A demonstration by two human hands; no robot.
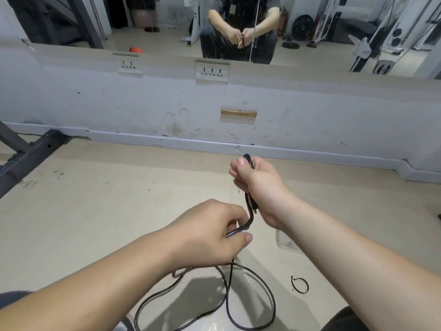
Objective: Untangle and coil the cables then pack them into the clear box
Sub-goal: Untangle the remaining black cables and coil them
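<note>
The right hand is closed in a fist round a folded bunch of the black cable, thumb pressed on top, a short bend of it poking out above the knuckles. Just below and nearer, the left hand pinches the same cable between thumb and fingers. From there the cable drops to the floor and lies in loose, overlapping loops between the person's knees. The clear box sits on the floor, mostly hidden behind the right forearm — only a corner shows. Near it lies a small black ring, possibly a cable tie. A wall mirror ahead reflects the seated person.
</note>
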